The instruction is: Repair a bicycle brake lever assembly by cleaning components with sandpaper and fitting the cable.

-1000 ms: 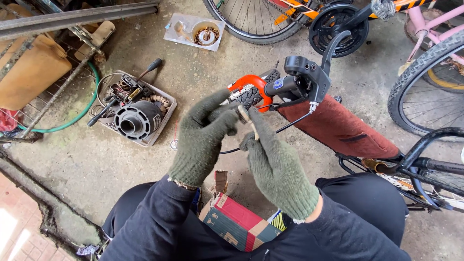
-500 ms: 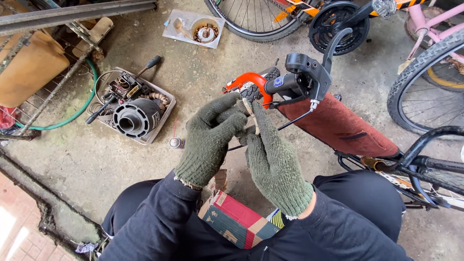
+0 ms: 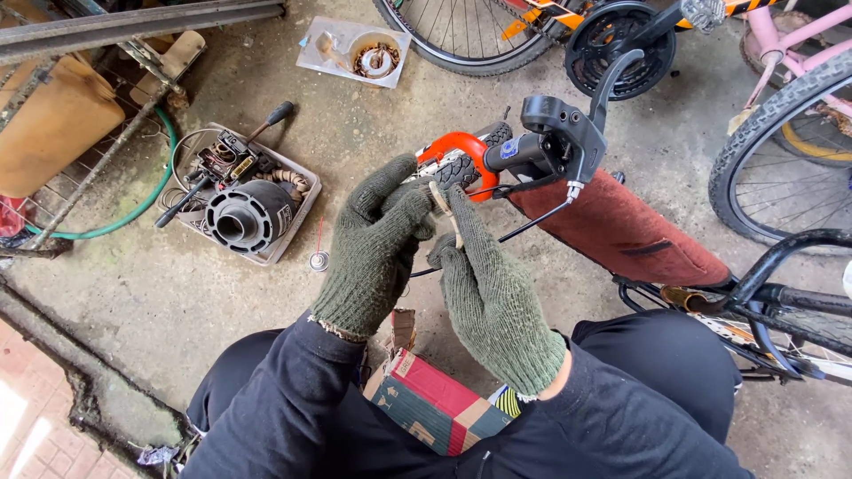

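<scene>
Handlebar grip: black knobbly rubber with an orange hoop round it, on the bar end beside the black brake lever, above the concrete floor.
Left hand: green knit glove, fingers curled against the grip end.
Right hand: same glove, pinching a thin pale strip upright just below the grip.
Tray: grey, holding a ribbed black cylinder.

gloved hands: 2 | trays: 2 | wheels: 2 | brake lever: 1 | hose: 1
</scene>
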